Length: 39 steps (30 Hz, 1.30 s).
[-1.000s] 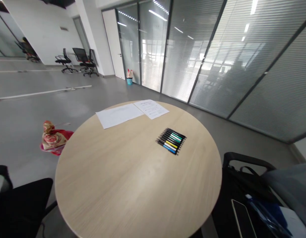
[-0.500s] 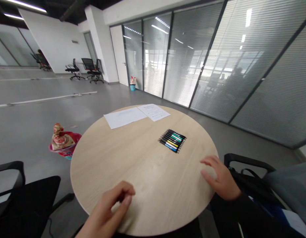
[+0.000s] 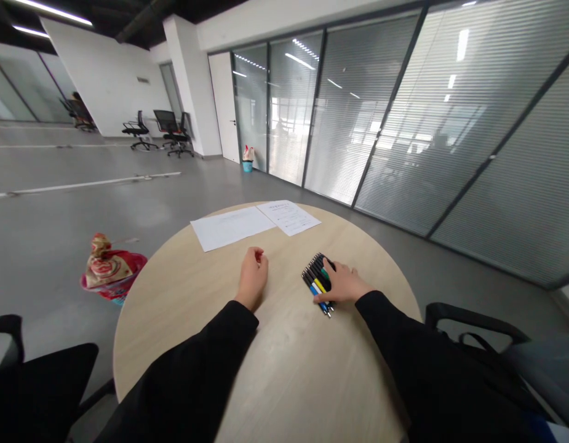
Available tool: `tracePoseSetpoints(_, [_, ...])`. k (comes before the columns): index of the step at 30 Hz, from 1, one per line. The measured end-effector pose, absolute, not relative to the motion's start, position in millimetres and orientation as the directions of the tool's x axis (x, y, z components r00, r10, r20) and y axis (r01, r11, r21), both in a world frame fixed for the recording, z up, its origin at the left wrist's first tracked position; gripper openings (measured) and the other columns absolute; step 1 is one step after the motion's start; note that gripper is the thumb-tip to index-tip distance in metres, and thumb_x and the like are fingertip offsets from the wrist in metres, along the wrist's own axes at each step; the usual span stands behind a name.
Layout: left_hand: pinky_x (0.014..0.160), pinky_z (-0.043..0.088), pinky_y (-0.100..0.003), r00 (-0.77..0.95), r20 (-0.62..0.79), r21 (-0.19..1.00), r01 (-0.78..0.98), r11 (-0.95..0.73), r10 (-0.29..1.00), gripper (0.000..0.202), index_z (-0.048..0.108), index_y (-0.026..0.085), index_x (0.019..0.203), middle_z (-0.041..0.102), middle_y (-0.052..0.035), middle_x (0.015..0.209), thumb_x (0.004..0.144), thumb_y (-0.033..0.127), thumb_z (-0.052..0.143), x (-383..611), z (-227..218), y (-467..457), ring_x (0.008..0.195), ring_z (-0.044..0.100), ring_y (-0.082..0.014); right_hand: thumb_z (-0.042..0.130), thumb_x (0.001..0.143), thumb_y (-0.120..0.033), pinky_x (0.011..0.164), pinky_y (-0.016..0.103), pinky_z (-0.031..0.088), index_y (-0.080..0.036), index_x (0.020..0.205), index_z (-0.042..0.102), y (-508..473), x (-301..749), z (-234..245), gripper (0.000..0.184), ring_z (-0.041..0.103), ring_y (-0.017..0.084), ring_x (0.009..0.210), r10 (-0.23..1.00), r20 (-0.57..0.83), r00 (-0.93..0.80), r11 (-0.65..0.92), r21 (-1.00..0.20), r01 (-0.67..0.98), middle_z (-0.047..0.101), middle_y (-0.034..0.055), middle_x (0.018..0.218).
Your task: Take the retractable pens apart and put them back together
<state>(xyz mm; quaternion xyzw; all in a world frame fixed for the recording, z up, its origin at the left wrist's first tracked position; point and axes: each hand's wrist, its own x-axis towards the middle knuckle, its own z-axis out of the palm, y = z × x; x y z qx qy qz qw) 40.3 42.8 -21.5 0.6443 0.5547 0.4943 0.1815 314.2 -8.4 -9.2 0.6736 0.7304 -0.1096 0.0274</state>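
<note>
Right grip (image 3: 342, 282) cupped down over the bunch of black-barrelled pens (image 3: 314, 277), fingers draped across them; clamped or merely covering, cannot tell. Left grip (image 3: 253, 275) loosely curled, empty, resting on the round wood-grain desk (image 3: 293, 381) just beside the right. Pens lying together near the desk's middle, none set apart or raised. Two paper sheets (image 3: 231, 227) flat at the far side, no pen on them.

Your pens (image 3: 317, 277) are black, with green, yellow, white and blue markings. Your sleeves (image 3: 187, 375) are solid black, the worktop (image 3: 183, 301) pale with fine wood grain, the blinds (image 3: 496, 141) striped grey and white, and the cloth bundle (image 3: 104, 264) red and cream.
</note>
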Motion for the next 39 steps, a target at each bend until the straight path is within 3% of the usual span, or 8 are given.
tracePoseSetpoints(5, [0.084, 0.05, -0.041, 0.0, 0.427, 0.764, 0.535, -0.361, 0.904, 0.012, 0.054, 0.02, 0.099, 0.064, -0.0066, 0.093, 0.088, 0.019, 0.049, 36, -24, 28, 0.086, 0.06, -0.0232, 0.067, 0.076, -0.062, 0.103, 0.049, 0.037, -0.006, 0.159, 0.023, -25, 293, -11, 0.109, 0.046, 0.042, 0.126, 0.996, -0.079, -0.038, 0.031, -0.09, 0.995, 0.05, 0.0278, 0.135])
tracePoseSetpoints(9, [0.085, 0.049, -0.041, 0.133, 0.401, 0.74, 0.537, -0.406, 0.906, 0.012, 0.056, 0.019, 0.1, 0.064, -0.0066, 0.093, 0.089, 0.023, 0.051, 36, -26, 10, 0.088, 0.061, -0.0238, 0.062, 0.082, -0.044, 0.102, 0.043, 0.038, -0.001, 0.154, 0.031, -31, 277, -12, 0.089, 0.049, 0.039, 0.121, 1.0, 0.004, -0.011, 0.011, -0.091, 0.996, 0.054, 0.0264, 0.128])
tracePoseSetpoints(14, [0.085, 0.049, -0.04, 0.233, 0.361, 0.734, 0.525, -0.429, 0.903, 0.013, 0.057, 0.019, 0.1, 0.063, -0.0062, 0.09, 0.089, 0.022, 0.052, 35, -27, 0, 0.087, 0.06, -0.0242, 0.064, 0.084, -0.032, 0.096, 0.04, 0.044, -0.007, 0.133, 0.053, -29, 256, -8, 0.056, 0.057, 0.036, 0.115, 0.997, -0.042, 0.06, -0.065, -0.138, 0.988, 0.058, 0.0238, 0.122])
tracePoseSetpoints(19, [0.088, 0.047, -0.042, 0.248, 0.351, 0.754, 0.496, -0.43, 0.903, 0.014, 0.058, 0.019, 0.099, 0.062, -0.0065, 0.09, 0.086, 0.021, 0.053, 36, -28, -5, 0.088, 0.059, -0.0252, 0.064, 0.084, -0.017, 0.087, 0.039, 0.048, -0.007, 0.12, 0.059, -25, 239, -6, 0.038, 0.065, 0.035, 0.106, 0.996, -0.067, 0.052, -0.061, -0.147, 0.987, 0.064, 0.0244, 0.114])
tracePoseSetpoints(28, [0.085, 0.052, -0.04, 0.246, 0.262, 0.907, 0.268, -0.326, 0.933, 0.035, 0.057, 0.016, 0.11, 0.066, -0.0076, 0.092, 0.092, 0.046, 0.056, 38, -27, -18, 0.088, 0.064, -0.0232, 0.058, 0.089, -0.014, 0.083, 0.032, 0.048, -0.009, 0.122, 0.053, -32, 217, 2, 0.034, 0.068, 0.029, 0.103, 1.0, 0.004, -0.025, 0.025, -0.276, 0.961, 0.07, 0.0202, 0.11])
tracePoseSetpoints(31, [0.092, 0.051, -0.04, 0.35, 0.179, 0.982, -0.122, -0.144, 0.919, 0.049, 0.058, 0.015, 0.116, 0.071, -0.0122, 0.104, 0.083, 0.049, 0.072, 49, -20, -22, 0.1, 0.067, -0.026, 0.054, 0.093, -0.019, 0.085, 0.031, 0.049, -0.01, 0.128, 0.049, -35, 196, 5, 0.036, 0.067, 0.027, 0.105, 0.991, 0.094, -0.096, 0.127, -0.425, 0.896, 0.07, 0.0171, 0.112])
tracePoseSetpoints(35, [0.084, 0.056, -0.039, 0.24, -0.006, 0.875, -0.469, 0.122, 0.971, 0.045, 0.064, 0.015, 0.103, 0.074, -0.013, 0.095, 0.077, 0.048, 0.079, 66, -6, -24, 0.091, 0.071, -0.0275, 0.045, 0.09, -0.004, 0.096, 0.036, 0.048, -0.009, 0.14, 0.044, -40, 160, 10, 0.05, 0.063, 0.028, 0.116, 0.939, 0.289, -0.185, 0.313, -0.502, 0.806, 0.064, 0.0209, 0.125])
tracePoseSetpoints(39, [0.069, 0.059, -0.035, 0.038, -0.017, 0.935, -0.353, 0.03, 0.999, 0.035, 0.065, 0.014, 0.091, 0.074, -0.0116, 0.079, 0.085, 0.049, 0.065, 66, 1, -16, 0.075, 0.073, -0.0241, 0.043, 0.091, -0.005, 0.1, 0.043, 0.047, -0.003, 0.141, 0.043, -48, 146, 22, 0.051, 0.059, 0.03, 0.119, 0.916, 0.319, -0.241, 0.372, -0.454, 0.81, 0.063, 0.0245, 0.126])
